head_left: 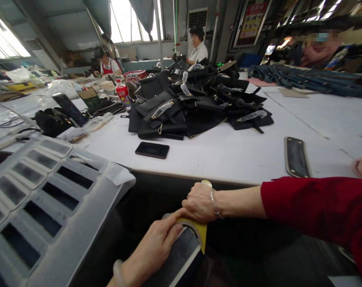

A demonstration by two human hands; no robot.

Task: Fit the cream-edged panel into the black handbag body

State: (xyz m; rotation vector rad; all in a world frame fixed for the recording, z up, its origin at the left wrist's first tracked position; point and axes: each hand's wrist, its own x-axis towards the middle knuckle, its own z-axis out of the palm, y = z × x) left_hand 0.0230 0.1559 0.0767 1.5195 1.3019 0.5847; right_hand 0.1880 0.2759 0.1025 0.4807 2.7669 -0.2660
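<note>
Below the table's front edge, my left hand (157, 249) presses on the upper end of a dark panel with a pale edge (181, 255), its fingers close together. My right hand (200, 202) is closed around a yellow piece (201, 235) at that same end, touching the fingertips of my left hand. Part of the yellow piece shows below my right hand and a bit above it. How far each hand's fingers wrap under is hidden.
A grey tray (88, 223) with dark slots and framed panels stands at the left. On the white table (228, 155) lie a phone (152, 150), a dark framed panel (296, 156) and piled black leather pieces (165, 107). Several people are farther back.
</note>
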